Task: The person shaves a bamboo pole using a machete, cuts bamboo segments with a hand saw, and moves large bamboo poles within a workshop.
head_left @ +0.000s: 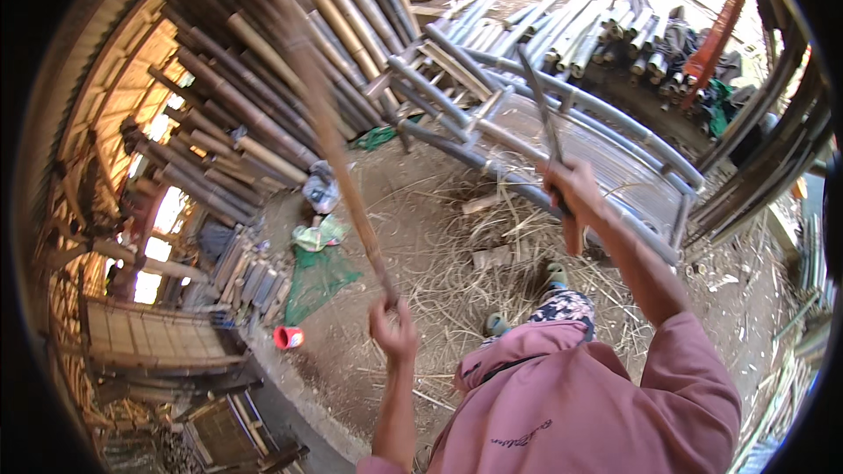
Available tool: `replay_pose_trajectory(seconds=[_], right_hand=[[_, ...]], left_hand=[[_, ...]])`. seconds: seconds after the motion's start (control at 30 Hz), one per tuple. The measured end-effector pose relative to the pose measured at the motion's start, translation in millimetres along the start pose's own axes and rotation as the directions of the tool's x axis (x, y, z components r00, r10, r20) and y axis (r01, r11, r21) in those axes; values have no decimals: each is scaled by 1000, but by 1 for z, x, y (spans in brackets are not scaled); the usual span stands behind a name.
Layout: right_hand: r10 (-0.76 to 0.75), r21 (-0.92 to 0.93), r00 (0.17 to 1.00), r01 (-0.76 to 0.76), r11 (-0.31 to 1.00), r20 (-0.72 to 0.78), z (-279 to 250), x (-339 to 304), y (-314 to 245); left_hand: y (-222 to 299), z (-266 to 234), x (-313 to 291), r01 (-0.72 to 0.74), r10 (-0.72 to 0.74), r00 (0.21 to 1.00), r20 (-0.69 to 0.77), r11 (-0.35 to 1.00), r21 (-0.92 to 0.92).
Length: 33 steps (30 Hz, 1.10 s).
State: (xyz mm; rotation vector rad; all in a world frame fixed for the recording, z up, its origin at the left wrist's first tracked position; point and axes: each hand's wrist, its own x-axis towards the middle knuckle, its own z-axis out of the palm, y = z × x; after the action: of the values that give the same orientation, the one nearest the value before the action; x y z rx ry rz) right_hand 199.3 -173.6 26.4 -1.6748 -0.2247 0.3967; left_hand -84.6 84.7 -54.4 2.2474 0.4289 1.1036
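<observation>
Left grip (392, 331) closed round pole (351, 195); right grip (573, 190) wrapped round knife (543, 107).

Warm brown along the long pole (338, 158); dark grey down the machete blade (545, 114), with orange-brown on its handle (573, 236). Dusty pink over the shirt (606, 404), with small dark lettering; pale flowers on dark navy across the trousers (565, 305); olive green on the clogs (557, 275). Grey-green on the bamboo frame (625, 126). Bright red on the bucket (287, 338), deep green in the mesh netting (314, 287), orange-red on the hanging cloth (713, 48), straw yellow in the shavings (500, 226).
</observation>
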Motion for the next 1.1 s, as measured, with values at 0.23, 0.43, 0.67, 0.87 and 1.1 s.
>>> replay_pose_trajectory(seconds=[0.23,0.43,0.67,0.87,1.1], right_hand=[[192,347,980,-196,917,47,114,-59,37],[143,609,964,23,793,-223,100,-13,20],[-87,288,975,145,946,-203,28,31,-1],[-566,-433,792,438,788,-230,1,55,-26],[-269,-761,943,321,564,198,13,-28,-7]], left_hand=[[60,81,70,464,-367,885,286,740,-487],[96,99,54,772,-502,563,656,38,-634],[91,36,54,614,-68,523,850,722,-319],[68,39,52,921,-56,269,962,308,-239],[92,84,45,827,-284,497,820,443,-347]])
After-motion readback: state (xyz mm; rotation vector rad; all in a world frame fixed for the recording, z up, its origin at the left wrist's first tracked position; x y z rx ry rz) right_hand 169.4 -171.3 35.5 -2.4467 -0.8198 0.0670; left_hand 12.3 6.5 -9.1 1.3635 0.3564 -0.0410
